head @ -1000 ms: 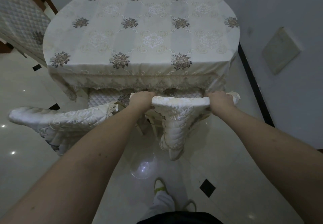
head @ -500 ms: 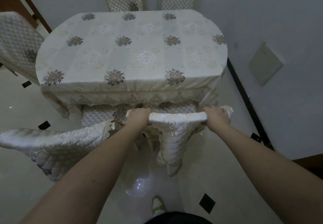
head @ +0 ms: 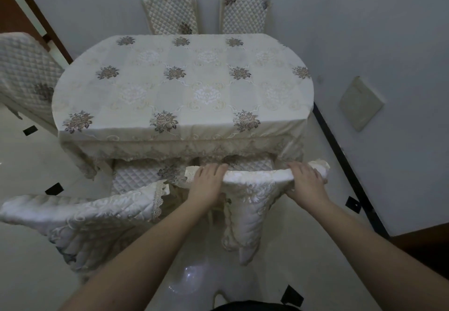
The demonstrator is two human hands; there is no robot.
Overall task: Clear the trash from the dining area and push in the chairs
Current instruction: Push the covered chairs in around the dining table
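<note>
Hands first: your left hand (head: 206,184) and right hand (head: 307,181) both lie over the top rail of the chair (head: 252,189) right before you, fingers curled over its far edge, thumbs on the near side, gripping it. That chair's seat is tucked under the table (head: 182,87), its back just beside the hanging cloth edge. A second chair (head: 80,218) stands to the left, its back further from the table and turned at an angle. Two more chairs (head: 170,9) stand at the far side against the wall (head: 364,31), and another (head: 24,72) at the left end.
</note>
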